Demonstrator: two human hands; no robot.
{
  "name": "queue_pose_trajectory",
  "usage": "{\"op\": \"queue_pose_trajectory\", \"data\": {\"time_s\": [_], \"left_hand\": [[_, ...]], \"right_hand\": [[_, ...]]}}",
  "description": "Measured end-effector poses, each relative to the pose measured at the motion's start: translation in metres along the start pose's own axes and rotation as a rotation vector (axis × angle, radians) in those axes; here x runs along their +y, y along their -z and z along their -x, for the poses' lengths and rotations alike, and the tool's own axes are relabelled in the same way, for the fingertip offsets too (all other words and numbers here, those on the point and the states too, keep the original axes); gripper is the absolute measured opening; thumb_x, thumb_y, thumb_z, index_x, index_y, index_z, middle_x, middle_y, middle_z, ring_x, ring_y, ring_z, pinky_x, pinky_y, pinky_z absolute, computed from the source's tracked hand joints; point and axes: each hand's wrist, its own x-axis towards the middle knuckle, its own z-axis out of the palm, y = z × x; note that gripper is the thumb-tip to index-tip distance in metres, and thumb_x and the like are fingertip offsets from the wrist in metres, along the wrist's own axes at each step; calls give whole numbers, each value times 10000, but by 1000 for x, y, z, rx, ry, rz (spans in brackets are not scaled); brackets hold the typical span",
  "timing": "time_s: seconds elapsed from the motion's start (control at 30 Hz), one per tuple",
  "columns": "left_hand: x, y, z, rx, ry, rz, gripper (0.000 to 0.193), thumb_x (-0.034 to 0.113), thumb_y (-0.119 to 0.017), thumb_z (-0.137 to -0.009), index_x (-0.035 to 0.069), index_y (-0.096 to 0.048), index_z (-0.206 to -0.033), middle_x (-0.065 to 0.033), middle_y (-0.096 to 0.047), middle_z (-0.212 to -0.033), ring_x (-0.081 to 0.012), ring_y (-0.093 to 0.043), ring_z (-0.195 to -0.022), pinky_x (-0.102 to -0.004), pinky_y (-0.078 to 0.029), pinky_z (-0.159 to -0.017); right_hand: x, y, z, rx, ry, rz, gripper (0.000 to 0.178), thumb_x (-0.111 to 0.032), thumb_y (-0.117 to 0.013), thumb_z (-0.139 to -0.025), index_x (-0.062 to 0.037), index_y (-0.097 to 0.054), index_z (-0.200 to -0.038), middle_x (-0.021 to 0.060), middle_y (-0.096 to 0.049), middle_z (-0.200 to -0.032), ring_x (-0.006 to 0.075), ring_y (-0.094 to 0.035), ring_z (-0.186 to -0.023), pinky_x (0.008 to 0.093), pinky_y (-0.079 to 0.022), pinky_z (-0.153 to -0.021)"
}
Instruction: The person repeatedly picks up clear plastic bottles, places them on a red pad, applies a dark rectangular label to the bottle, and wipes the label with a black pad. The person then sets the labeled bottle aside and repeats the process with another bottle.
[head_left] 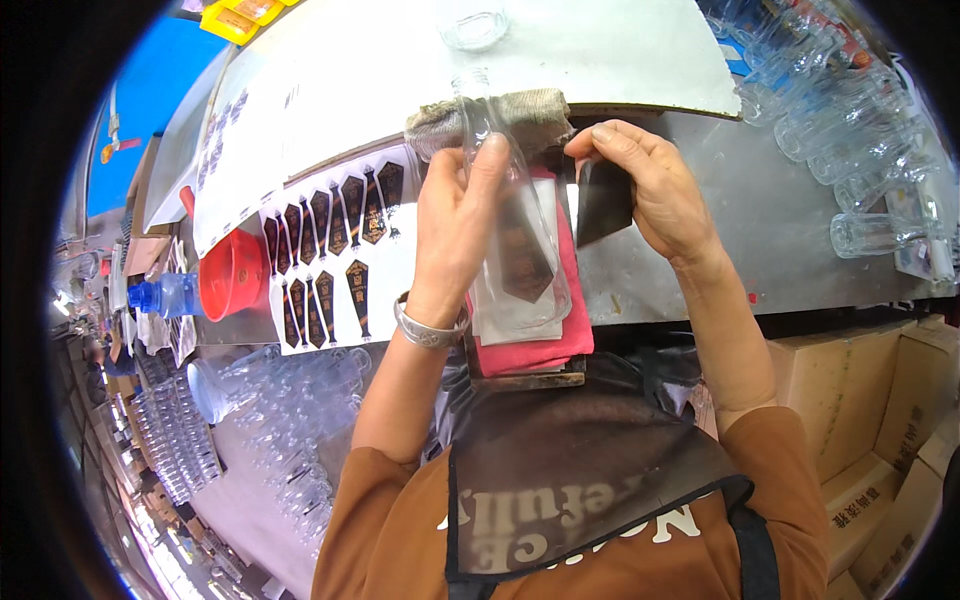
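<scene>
My left hand (448,225) is closed around a clear glass bottle (547,300), thumb on top near its shoulder. The bottle lies on its side, its neck pointing away over a rolled grey cloth (535,108). A dark tie-shaped decal (524,262) shows on the bottle's body. Beneath it are white paper (497,326) and a pink cloth (535,356). To the right of the bottle, my right hand (660,185) pinches a dark flat piece (606,205) by its upper edge; this piece hangs apart from the glass.
Left of the bottle lies a sheet of dark tie-shaped decals (345,262), beside a red bowl (228,278). Many clear glass bottles (815,130) lie at the right; others (290,420) stand at lower left. Cardboard boxes (850,390) are below the right table edge.
</scene>
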Motion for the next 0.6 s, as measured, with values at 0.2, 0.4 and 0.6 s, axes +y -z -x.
{"op": "queue_pose_trajectory", "data": {"time_s": [0.2, 0.4, 0.6], "left_hand": [[-2, -8, 2, 20, -35, 58, 483, 473, -545, -1028, -9, -562, -1055, -128, -683, -933, -145, -674, -784, -254, -545, -696], [-14, -9, 1, -49, -32, 294, 633, 563, -405, -1047, -34, -587, -1156, -127, -707, -946, -147, -680, -792, -256, -537, -700], [-22, -11, 4, 3, -73, 128, 650, 559, -372, -1057, -26, -654, -1084, -98, -713, -875, -125, -660, -749, -253, -533, -680]], "right_hand": [[-1, -5, -1, -135, -97, 216, 380, -343, -545, -1037, 1, -705, -1055, 25, -686, -823, 55, -555, -756, 235, -437, -716], [-13, -23, -14, -175, -115, 478, 567, -497, -558, -980, 34, -758, -961, 130, -748, -796, 184, -711, -780, 308, -530, -746], [-16, -35, -22, -216, -131, 640, 599, -526, -510, -993, 2, -679, -767, 64, -640, -667, 158, -617, -677, 313, -496, -697]]}}
